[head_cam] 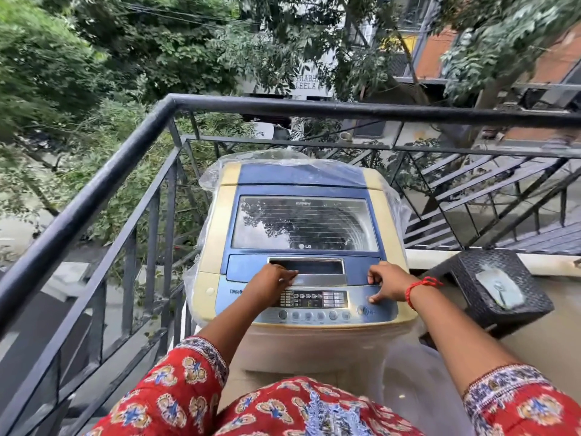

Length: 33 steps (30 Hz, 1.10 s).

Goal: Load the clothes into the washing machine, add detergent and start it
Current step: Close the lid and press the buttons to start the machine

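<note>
— On the balcony, hard against the railing (94,196), stands the washing machine (301,247). Why does the person put both hands on its front edge?

— Judging by the grip, to lift the lid (303,221), which lies shut. The left hand (273,283) has its fingers curled into the recessed handle (306,267) at the lid's near edge, the natural place to pull upward. It grips that lip; it carries nothing else.

— And the right hand (388,284)?

— It rests at the right end of the same edge, fingers bent over the seam and the thumb pressed down on the control panel (314,302). It holds no object; it seems to steady the machine or help raise the lid.

— Where are the clothes?

— None show anywhere, and no detergent either. Through the lid's window only the bare ribbed drum and tree reflections can be seen, so loading looks not yet begun.

— Why the clear plastic sheet (251,162) at the back?

— Probably a weather cover, since the machine sits outdoors; it is bunched behind and down the sides so the lid and buttons stay free.

— What about the dark wicker stool (500,287) to the right?

— It sits just beside the machine with a small pale object on top, too unclear to name.

— Any risk?

— The bunched plastic may crowd the hinge as the lid swings back.
</note>
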Motion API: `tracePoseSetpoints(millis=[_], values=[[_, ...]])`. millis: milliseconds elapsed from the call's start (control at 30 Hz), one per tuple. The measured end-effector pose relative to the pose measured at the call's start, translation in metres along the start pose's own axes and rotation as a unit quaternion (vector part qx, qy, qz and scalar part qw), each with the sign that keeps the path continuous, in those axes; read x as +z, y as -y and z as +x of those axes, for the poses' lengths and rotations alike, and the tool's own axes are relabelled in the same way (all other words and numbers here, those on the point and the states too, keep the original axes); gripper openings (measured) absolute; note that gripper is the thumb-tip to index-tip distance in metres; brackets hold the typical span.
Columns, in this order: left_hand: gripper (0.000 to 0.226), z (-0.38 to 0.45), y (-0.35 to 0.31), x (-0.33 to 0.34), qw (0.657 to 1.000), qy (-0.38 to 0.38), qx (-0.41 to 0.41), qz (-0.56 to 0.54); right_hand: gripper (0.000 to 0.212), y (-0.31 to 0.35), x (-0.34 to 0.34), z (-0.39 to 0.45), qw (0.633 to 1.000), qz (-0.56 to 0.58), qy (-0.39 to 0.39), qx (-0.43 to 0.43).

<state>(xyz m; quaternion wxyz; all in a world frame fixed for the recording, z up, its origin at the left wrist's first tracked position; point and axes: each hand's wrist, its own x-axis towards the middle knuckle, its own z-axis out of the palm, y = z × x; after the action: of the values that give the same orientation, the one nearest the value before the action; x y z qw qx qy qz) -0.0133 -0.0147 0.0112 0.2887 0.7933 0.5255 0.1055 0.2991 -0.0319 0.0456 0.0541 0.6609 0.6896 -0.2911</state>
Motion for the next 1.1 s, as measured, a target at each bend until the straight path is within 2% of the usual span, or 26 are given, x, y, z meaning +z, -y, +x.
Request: tracePoseSetpoints(millis=[233,400,900,1100], values=[[0.028,0.003,0.006,0.000,1.000,-0.009,0.003,-0.011,0.057,0.002,0.016,-0.006,1.000,0.013,-0.010,0.020],[0.026,0.004,0.006,0.000,1.000,-0.014,-0.015,-0.019,0.059,0.001,0.019,-0.006,0.999,0.042,-0.021,0.028],[0.027,0.009,0.012,0.008,0.999,-0.017,-0.036,-0.026,0.059,0.000,0.026,-0.005,0.994,0.077,-0.055,0.051],[0.027,0.008,0.011,0.008,0.999,-0.025,-0.034,-0.031,0.055,0.000,0.022,-0.003,0.998,0.053,-0.024,0.026]])
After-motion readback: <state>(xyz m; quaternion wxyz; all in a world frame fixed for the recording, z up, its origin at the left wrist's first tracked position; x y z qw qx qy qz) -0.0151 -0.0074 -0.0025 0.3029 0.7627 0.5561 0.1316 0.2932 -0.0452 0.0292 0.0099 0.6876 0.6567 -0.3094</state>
